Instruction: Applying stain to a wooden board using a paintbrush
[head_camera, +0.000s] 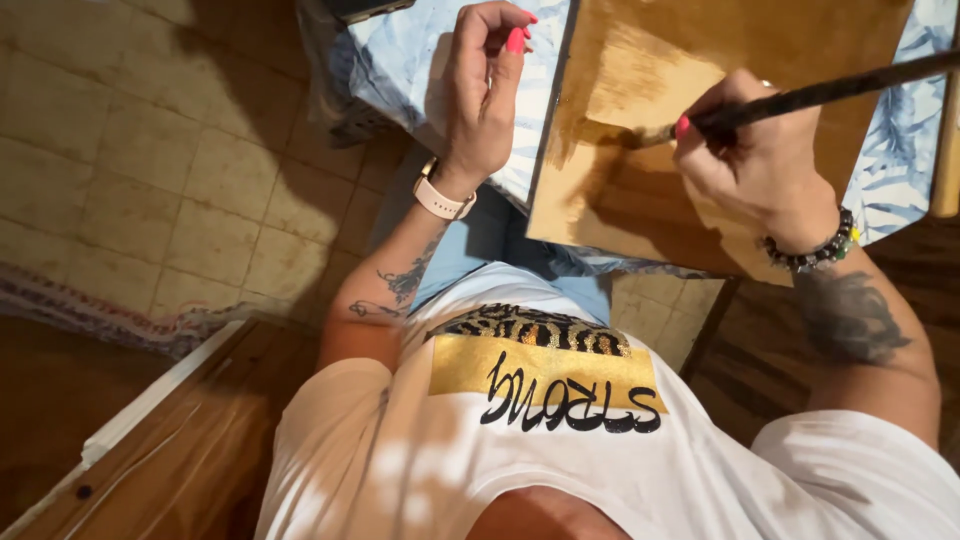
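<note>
The right hand (745, 150), at the upper right of the frame, is curled tight around a dark paintbrush (800, 100), pinching its handle between thumb and fingers. The brush lies almost level across the picture, its long handle running off toward the upper right edge and its bristle end pointing left, touching the wooden board (640, 70) near the frame's top centre. The board is brown, part darker where wet, and rests on a table covered with a blue leaf-patterned cloth (400, 60). The left hand (485, 85), at the upper middle, rests on that cloth just beside the board's left edge, fingers loosely curled and holding nothing. A pale watch (440, 198) sits on its wrist; a beaded bracelet (815, 250) circles the right wrist.
</note>
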